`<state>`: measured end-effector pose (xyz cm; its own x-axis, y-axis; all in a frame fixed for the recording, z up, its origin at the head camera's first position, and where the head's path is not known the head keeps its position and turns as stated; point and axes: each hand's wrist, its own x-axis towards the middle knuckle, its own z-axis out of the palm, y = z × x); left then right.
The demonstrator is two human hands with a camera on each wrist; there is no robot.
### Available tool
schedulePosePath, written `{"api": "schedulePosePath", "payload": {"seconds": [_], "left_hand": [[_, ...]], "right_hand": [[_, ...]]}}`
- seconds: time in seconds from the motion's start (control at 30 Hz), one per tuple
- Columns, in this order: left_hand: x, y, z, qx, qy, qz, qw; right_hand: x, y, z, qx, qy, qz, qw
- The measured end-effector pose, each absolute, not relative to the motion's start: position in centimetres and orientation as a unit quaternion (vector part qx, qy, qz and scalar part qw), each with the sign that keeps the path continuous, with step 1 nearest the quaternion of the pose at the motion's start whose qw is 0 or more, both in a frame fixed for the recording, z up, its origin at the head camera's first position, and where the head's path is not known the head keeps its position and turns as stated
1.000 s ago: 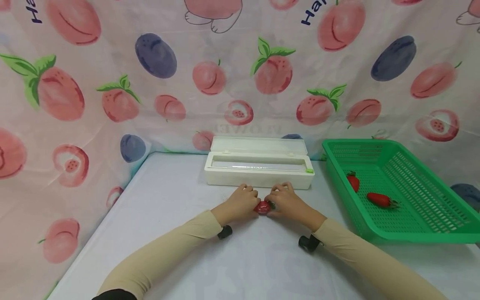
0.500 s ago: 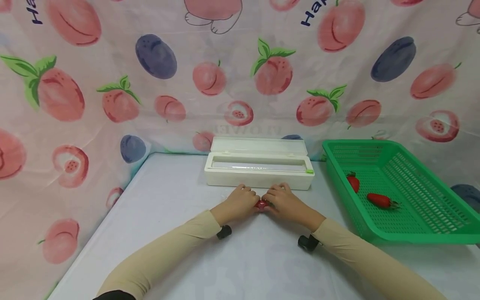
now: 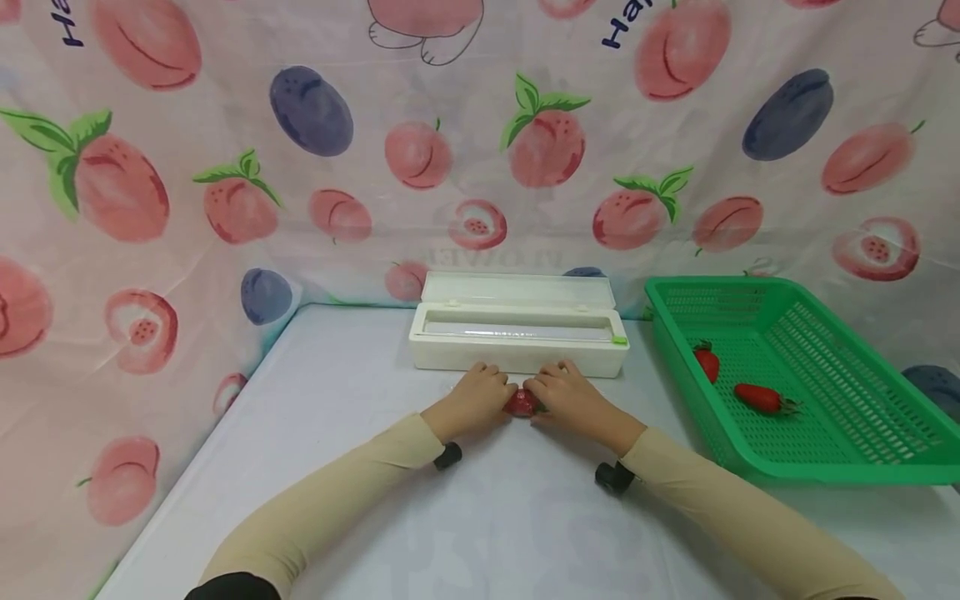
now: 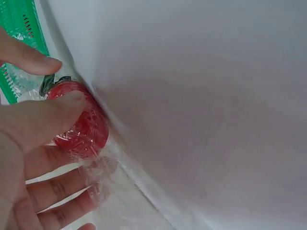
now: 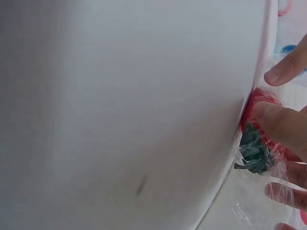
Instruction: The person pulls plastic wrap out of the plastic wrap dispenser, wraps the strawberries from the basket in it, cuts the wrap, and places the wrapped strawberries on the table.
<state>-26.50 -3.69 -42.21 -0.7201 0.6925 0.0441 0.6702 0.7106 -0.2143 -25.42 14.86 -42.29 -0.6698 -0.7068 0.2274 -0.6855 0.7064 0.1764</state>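
Note:
A red strawberry [image 3: 521, 403] with dark green leaves sits between both hands, wrapped in crinkled clear cling film [image 4: 98, 179]. My left hand [image 3: 474, 402] grips its left side. In the left wrist view the left thumb [image 4: 57, 115] lies across the red body, with the other fingers behind and below among loose film. My right hand [image 3: 572, 402] holds the leafy side. The right wrist view shows the right thumb [image 5: 280, 122] pressed on the red skin near the leaves [image 5: 256, 151], fingers behind in the film. Part of the strawberry is covered by the fingers.
Just beyond the hands stands a white cling film dispenser [image 3: 517, 358], its lid raised. On the right a green basket [image 3: 847, 475] holds another strawberry [image 3: 707, 363] and a long red vegetable [image 3: 763, 400]. A fruit-print curtain [image 3: 465, 100] hangs behind the white table [image 3: 352, 358].
Both hands have shifted slightly away from the body with the strawberry, which now sits a little farther left. More of its red shows than half a second ago.

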Motion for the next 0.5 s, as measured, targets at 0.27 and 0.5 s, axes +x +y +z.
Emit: {"api": "schedulePosePath", "payload": {"seconds": [0.27,0.5], "left_hand": [[-26.59,-3.14,-42.12,-0.377,-0.913,0.110,0.108],[-26.51,-3.06,-42.21,-0.368,-0.918,0.122,0.085]], "right_hand": [[-26.11,14.60,-42.34,0.381,-0.914,-0.056,0.129],[-26.31,14.59,-42.41,0.393,-0.909,-0.069,0.118]]}}
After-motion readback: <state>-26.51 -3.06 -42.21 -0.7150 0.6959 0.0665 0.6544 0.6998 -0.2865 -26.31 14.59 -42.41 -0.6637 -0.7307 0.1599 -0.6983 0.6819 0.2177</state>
